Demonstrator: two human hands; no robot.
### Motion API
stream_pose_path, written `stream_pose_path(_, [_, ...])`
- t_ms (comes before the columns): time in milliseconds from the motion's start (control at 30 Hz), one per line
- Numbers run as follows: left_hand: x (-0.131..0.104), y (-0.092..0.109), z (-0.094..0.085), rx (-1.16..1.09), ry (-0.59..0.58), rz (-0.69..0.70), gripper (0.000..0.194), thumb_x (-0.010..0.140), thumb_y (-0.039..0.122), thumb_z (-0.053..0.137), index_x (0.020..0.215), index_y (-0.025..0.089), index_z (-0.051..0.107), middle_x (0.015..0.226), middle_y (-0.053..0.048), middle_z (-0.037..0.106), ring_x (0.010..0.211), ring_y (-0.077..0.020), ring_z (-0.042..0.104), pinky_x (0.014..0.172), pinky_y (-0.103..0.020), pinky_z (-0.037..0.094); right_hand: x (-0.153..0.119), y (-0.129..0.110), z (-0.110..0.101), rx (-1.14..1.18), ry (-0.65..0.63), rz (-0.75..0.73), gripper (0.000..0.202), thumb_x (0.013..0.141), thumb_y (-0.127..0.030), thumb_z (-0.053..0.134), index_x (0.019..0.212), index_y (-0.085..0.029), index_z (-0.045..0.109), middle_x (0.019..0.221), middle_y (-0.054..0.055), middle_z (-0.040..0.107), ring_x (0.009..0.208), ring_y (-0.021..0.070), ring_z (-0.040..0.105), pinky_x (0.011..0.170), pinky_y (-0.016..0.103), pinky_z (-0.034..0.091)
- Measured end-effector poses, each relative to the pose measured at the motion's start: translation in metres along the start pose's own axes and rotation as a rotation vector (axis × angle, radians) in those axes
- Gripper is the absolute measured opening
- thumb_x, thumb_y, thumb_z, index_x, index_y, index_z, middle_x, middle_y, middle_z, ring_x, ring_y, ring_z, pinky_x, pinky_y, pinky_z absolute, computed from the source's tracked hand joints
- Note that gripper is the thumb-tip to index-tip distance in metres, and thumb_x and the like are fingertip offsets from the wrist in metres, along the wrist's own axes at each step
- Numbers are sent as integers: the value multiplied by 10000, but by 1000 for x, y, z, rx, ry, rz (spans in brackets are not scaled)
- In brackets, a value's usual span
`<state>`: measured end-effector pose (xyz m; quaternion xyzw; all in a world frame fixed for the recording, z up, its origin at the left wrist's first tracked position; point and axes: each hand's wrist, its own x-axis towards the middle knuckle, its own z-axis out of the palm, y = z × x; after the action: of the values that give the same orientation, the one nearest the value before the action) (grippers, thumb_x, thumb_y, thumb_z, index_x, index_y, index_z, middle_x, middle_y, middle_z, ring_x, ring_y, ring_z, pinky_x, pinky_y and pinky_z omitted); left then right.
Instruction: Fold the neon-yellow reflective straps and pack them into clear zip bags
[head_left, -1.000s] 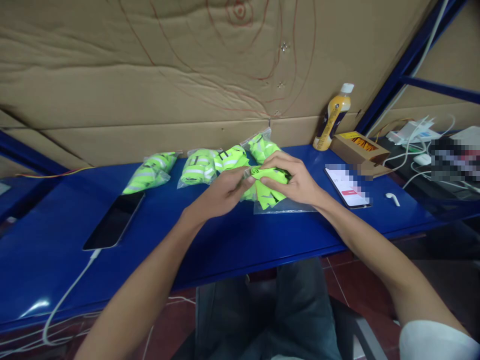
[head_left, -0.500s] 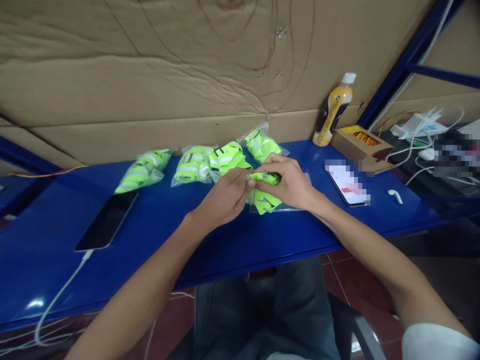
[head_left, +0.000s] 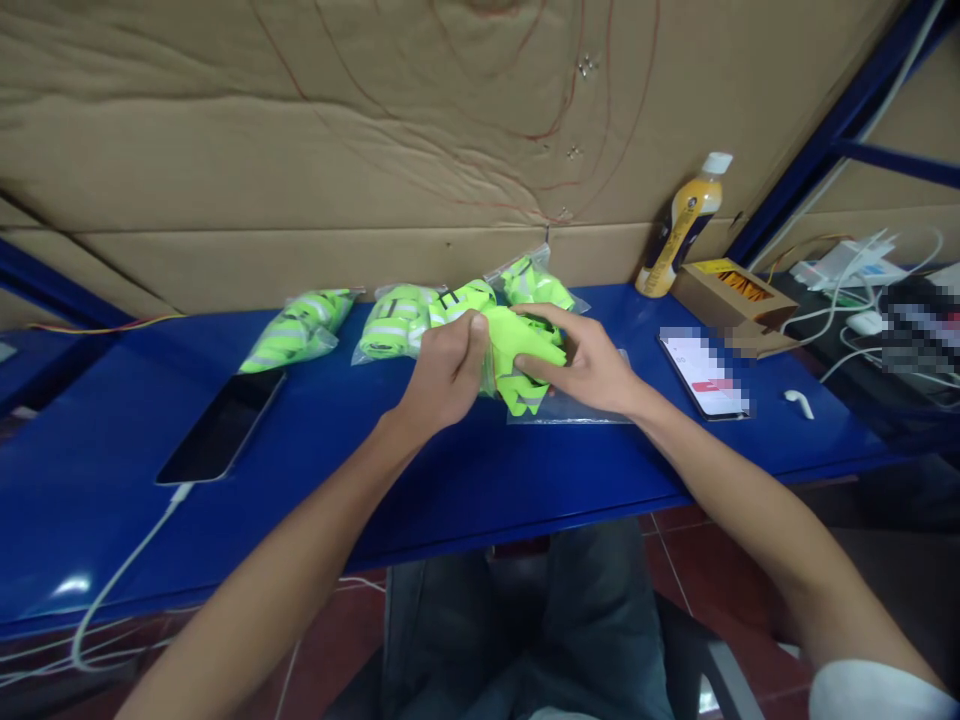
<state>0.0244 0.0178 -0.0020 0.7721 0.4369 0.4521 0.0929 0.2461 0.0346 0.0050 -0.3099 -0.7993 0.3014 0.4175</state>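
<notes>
Between my hands is a neon-yellow reflective strap (head_left: 517, 345), bunched and folded over itself with grey reflective stripes. My left hand (head_left: 454, 365) grips its left side, thumb pointing up. On the right side, my right hand (head_left: 596, 365) holds the folds between thumb and fingers. Under the right hand a clear plastic bag (head_left: 577, 408) lies flat on the blue table (head_left: 450, 480). Just behind my hands are bagged neon-yellow bundles, one at the left (head_left: 394, 318) and one at the back (head_left: 532, 280); a further bundle (head_left: 465, 298) sits between them, partly hidden.
Another bagged bundle (head_left: 300, 328) lies at the left, beside a dark phone (head_left: 221, 425) on a white cable. To the right are a lit phone (head_left: 701, 375), a white earbud (head_left: 799, 403), a yellow bottle (head_left: 682, 225) and a cardboard box (head_left: 735, 300). A cardboard wall (head_left: 300, 170) stands behind.
My hands have moved slightly apart, and the strap's folds are spread wider, showing a broad plain yellow face. The right fingers have opened out around it. The view has shifted a little.
</notes>
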Motion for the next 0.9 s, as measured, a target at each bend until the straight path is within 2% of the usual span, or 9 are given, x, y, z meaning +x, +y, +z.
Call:
stream_pose_path(100, [0, 6, -3, 43, -189, 42, 525, 1079, 701, 419, 899, 222, 533, 789, -38, 619, 726, -216, 621, 719, -374, 488, 1, 5, -1, 223, -21, 160, 505, 900, -431, 826, 1343, -222, 701, 874, 0, 743, 464, 116, 574, 413, 290, 485])
stream_pose_path(200, [0, 8, -4, 65, -303, 8, 777, 782, 801, 805, 1188, 166, 615, 1086, -119, 740, 1017, -327, 724, 886, -435, 575, 2, 7, -4, 313, -43, 184, 429, 878, -367, 846, 1254, -195, 731, 710, -41, 663, 417, 103, 538, 362, 255, 418])
stream_pose_path(233, [1, 8, -4, 50, -318, -25, 881, 696, 792, 878, 1248, 159, 610, 1147, -130, 743, 1070, -348, 725, 915, -447, 585, 2, 7, -5, 341, -54, 194, 426, 863, -356, 859, 1237, -192, 736, 702, -45, 658, 419, 102, 539, 358, 253, 424])
stream_pose_path(300, [2, 7, -6, 1, -351, -90, 962, 660, 781, 908, 1326, 161, 597, 1229, -137, 739, 1125, -358, 726, 941, -452, 598, 3, 6, -5, 414, -74, 217, 447, 822, -358, 894, 1208, -190, 742, 730, -39, 681, 444, 107, 559, 357, 259, 462])
stream_pose_path(400, [5, 10, -14, 33, -347, -86, 1066, 715, 803, 862, 1500, 172, 512, 1406, -167, 689, 1272, -379, 685, 1048, -490, 577, 4, 3, -1, 534, -64, 281, 491, 754, -377, 945, 1158, -185, 742, 747, -27, 704, 467, 121, 582, 344, 267, 481])
stream_pose_path(567, [3, 27, -25, 501, -177, 169, 1402, 620, 853, 890, 1624, 33, 359, 1575, -319, 529, 1447, -509, 511, 1216, -641, 413, 11, 0, 1, 696, 125, 459, 606, 625, -349, 1021, 1105, -185, 690, 760, -29, 693, 476, 119, 592, 314, 255, 454])
stream_pose_path(667, [-1, 33, -19, 724, -207, 193, 1217, 719, 648, 941, 1577, -27, 403, 1493, -350, 570, 1422, -541, 514, 1204, -659, 410, 13, -1, -2, 708, 142, 493, 636, 606, -355, 1035, 1088, -180, 659, 709, -46, 664, 450, 105, 567, 308, 243, 426])
stream_pose_path(767, [-4, 27, -10, 759, -290, 162, 935, 802, 396, 914, 1514, -12, 466, 1378, -318, 646, 1322, -489, 620, 1142, -581, 500, 10, 0, -1, 681, 87, 487, 604, 645, -389, 1018, 1061, -181, 633, 675, -47, 654, 405, 96, 535, 282, 235, 341])
stream_pose_path(900, [-3, 14, -8, 646, -328, 166, 796, 850, 463, 854, 1428, 23, 528, 1317, -293, 682, 1218, -452, 688, 1021, -526, 589, 3, 3, 7, 552, -51, 415, 456, 820, -509, 897, 997, -214, 597, 591, -60, 613, 344, 99, 481, 269, 255, 251])
